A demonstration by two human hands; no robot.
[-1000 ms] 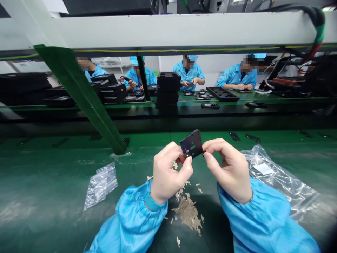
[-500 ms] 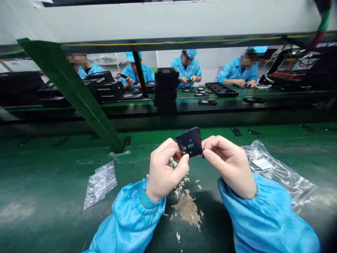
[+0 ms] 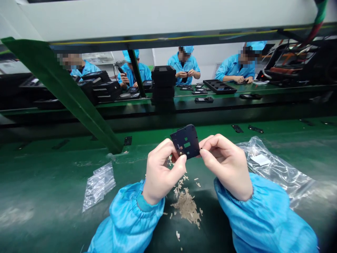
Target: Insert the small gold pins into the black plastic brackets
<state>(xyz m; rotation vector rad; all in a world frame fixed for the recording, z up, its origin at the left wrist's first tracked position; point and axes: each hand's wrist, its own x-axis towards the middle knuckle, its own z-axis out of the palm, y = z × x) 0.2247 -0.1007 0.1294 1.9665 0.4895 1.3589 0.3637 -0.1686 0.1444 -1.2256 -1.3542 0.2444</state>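
Note:
My left hand (image 3: pixel 164 168) pinches a thin black plastic plate (image 3: pixel 191 142) between thumb and fingers, above the bench. The plate is tilted, with one rounded corner and several small cut-outs. At its right edge, my right hand (image 3: pixel 223 161) is closed in a pinch on a small black piece (image 3: pixel 201 149), mostly covered by the fingertips. Whether that piece is joined to the plate I cannot tell. Below the hands lies a heap of small beige scraps (image 3: pixel 187 207) on the green bench.
Clear plastic bags (image 3: pixel 100 184) lie at left, and a larger clear bag (image 3: pixel 276 167) lies at right. A slanted green post (image 3: pixel 76 102) rises at left. Several black parts (image 3: pixel 255 129) lie along the back. Beyond, co-workers in blue sit behind stacked black trays (image 3: pixel 163 82).
The view has shifted slightly. The small black piece, which hung below my right fingertips, now shows only as a tiny bit at the plate's edge. Both hands keep their pinches.

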